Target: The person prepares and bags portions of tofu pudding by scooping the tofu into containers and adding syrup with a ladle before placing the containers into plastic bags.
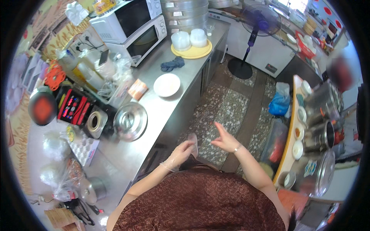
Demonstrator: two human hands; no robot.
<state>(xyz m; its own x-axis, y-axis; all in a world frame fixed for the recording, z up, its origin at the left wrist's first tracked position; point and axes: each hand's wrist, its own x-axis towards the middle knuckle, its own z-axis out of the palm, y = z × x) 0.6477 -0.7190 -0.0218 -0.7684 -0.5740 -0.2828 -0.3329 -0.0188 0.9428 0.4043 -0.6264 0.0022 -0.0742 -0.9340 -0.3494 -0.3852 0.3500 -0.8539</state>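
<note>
My left hand [180, 154], in a thin clear plastic glove, is held low before my body, beside the metal counter's front. Its fingers are bent together; whether something small is between them cannot be told. My right hand [226, 140] hangs bare over the speckled floor, fingers apart and holding nothing, with a band on the wrist. On the metal counter [153, 121] are a white bowl [166, 85], a dark blue cloth [172, 64], a tissue packet [138, 89] and a round steel lid [130, 121]. Two stacks of clear plastic tubs [181, 40] stand on a yellow round board [192, 52].
Two microwave ovens [143, 43] and stacked steamers [185, 14] stand at the counter's back. A pedestal fan [240, 68] is on the floor, near a blue bag [279, 104]. At right, a wood-edged shelf [284, 150] holds small bowls beside large steel pots [319, 135].
</note>
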